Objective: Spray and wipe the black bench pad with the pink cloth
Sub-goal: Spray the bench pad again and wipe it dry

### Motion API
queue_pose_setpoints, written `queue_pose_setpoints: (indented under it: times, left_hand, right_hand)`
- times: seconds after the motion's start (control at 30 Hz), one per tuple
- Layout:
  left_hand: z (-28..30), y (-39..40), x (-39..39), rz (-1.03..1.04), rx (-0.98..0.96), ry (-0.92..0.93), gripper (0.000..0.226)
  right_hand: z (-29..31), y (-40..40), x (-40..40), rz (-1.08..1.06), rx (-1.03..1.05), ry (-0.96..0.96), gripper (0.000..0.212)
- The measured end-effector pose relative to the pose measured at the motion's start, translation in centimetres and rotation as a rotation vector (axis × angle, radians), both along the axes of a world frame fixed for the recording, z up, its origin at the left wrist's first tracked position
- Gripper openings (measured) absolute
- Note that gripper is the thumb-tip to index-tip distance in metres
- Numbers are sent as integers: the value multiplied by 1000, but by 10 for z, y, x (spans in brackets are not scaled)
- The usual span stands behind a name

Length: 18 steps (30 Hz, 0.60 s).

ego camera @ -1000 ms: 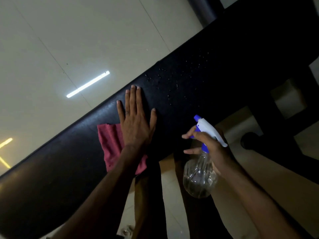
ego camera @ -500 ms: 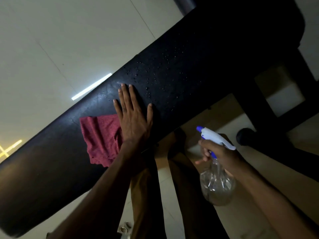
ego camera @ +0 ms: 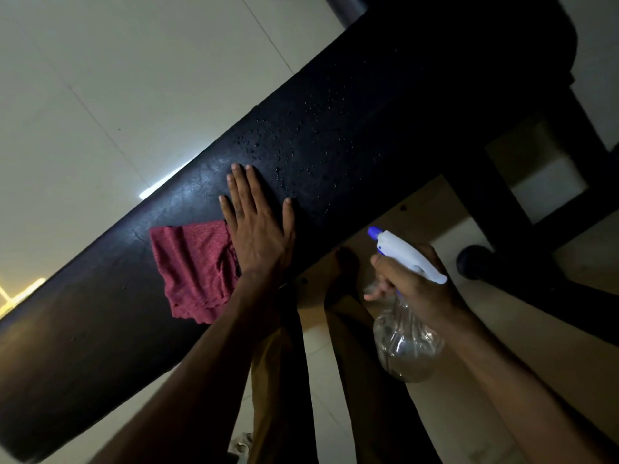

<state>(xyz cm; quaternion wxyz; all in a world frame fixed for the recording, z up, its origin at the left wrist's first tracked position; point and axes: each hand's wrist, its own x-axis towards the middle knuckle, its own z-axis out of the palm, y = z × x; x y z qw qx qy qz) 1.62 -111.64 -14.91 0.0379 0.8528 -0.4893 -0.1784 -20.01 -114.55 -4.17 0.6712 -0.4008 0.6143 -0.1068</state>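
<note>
Left hand [ego camera: 258,229] lies flat, fingers straight, on the long black padded bench pad [ego camera: 335,155], its heel on the crumpled pink cloth [ego camera: 194,269], which lies on the pad. Right hand [ego camera: 415,283] grips the clear plastic spray bottle [ego camera: 407,343] with white-and-blue trigger head, off the pad's near edge. Droplets [ego camera: 288,149] bead just beyond the left fingertips.

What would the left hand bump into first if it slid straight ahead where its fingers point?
Probably the water drops on the pad, just past the left hand. Beyond them comes only the pad's far edge.
</note>
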Motion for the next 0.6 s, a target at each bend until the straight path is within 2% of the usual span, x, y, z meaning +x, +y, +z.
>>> queue_pose_setpoints:
  times: [0.07,0.2,0.33,0.47,0.6]
  left_hand:
    - [1,-1,0,3,-2,6,77]
    - [4,-2,-1,9,11,4,77]
    - [3,-4,-3,9,1,-9,72]
    - [-1,-4,-6,17,-6,-4,73]
    - [-2,-8,-8,5,-14,6,74]
  right_hand:
    - [4,2,0,-26,-29,29,40]
    - [12,4,3,-98,22,-30,25]
    - [10,9,1,-79,-11,78,43]
    - [9,6,-1,-165,-41,-17,22]
    - [8,1,-12,-234,-58,-12,37]
